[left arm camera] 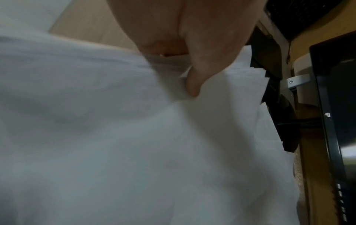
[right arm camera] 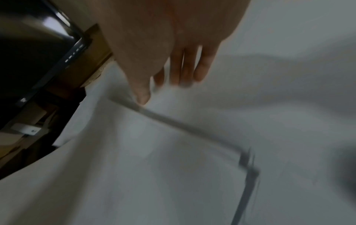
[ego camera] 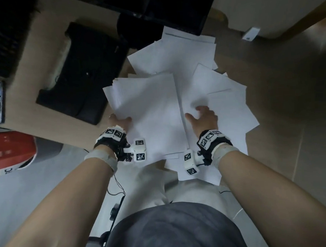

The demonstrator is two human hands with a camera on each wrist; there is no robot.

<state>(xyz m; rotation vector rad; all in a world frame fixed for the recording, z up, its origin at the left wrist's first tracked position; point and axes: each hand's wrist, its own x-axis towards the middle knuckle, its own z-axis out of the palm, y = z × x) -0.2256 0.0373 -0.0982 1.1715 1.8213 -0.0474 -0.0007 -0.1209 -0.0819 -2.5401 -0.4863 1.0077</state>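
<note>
In the head view, white paper lay fanned over the floor on your side of the black monitor (ego camera: 161,10). Your left hand (ego camera: 120,122) gripped a stack of paper (ego camera: 149,109) by the corner farthest from the monitor, while your right hand (ego camera: 204,119) lay spread and flat on the loose sheets (ego camera: 225,100) just beside that stack, holding nothing. In the left wrist view, your thumb (left arm camera: 192,79) pressed down on the stack (left arm camera: 134,137), which drooped away from the grip towards the monitor (left arm camera: 337,99); the fingers beneath were mostly hidden. In the right wrist view, blurred, your fingers (right arm camera: 185,68) reached out straight over the sheets (right arm camera: 173,152), with the monitor (right arm camera: 29,45) off to the thumb side. These sheets were probably light, limp and slick against one another, and easily creased. You would likely do best to sweep them together under a flat palm, then pinch an edge or corner, thumb on top and fingers below.
</note>
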